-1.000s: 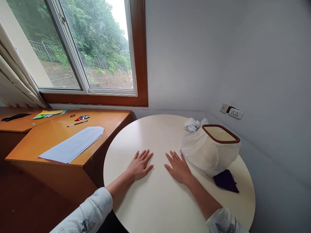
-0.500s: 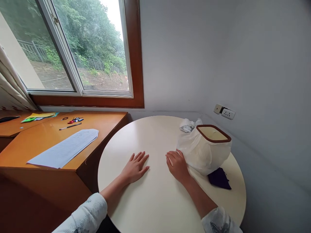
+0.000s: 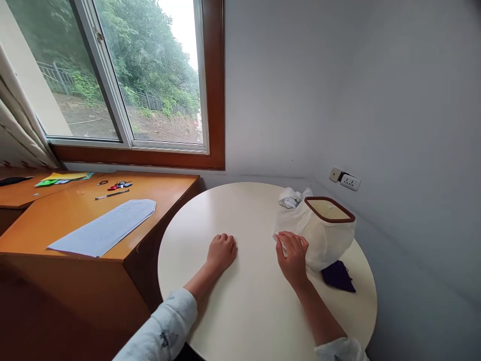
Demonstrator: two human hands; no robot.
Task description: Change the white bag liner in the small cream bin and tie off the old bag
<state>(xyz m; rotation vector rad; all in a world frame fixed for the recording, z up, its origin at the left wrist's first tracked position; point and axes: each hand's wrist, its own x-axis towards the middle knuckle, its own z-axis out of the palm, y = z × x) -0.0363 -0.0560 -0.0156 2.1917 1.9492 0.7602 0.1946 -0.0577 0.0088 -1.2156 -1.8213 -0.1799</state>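
My left hand [image 3: 222, 251] rests on the round cream table [image 3: 240, 311], its fingers curled into a fist with nothing seen in it. On the right, my right hand [image 3: 292, 255] is at the near left side of a bin lined with a thin white plastic bag [image 3: 325, 243]. Its fingers are bent and pinched together on the bag's loose edge; the exact grip is partly hidden. The bin's square brown rim [image 3: 330, 220] holds the bag around the opening, which faces up.
A dark purple cloth [image 3: 338, 277] lies in front of the bin. Behind it sits a crumpled white bundle [image 3: 291, 198]. To the left, an orange-brown desk [image 3: 169, 188] bears paper sheets [image 3: 105, 228], a pen [image 3: 111, 194] and small red and blue items [image 3: 120, 185]. A wall socket [image 3: 350, 181] is at right.
My left hand has gone from flat with spread fingers to a fist, slightly to the right. My right hand has moved right, against the bag, and its fingers have bent. The view has shifted slightly.
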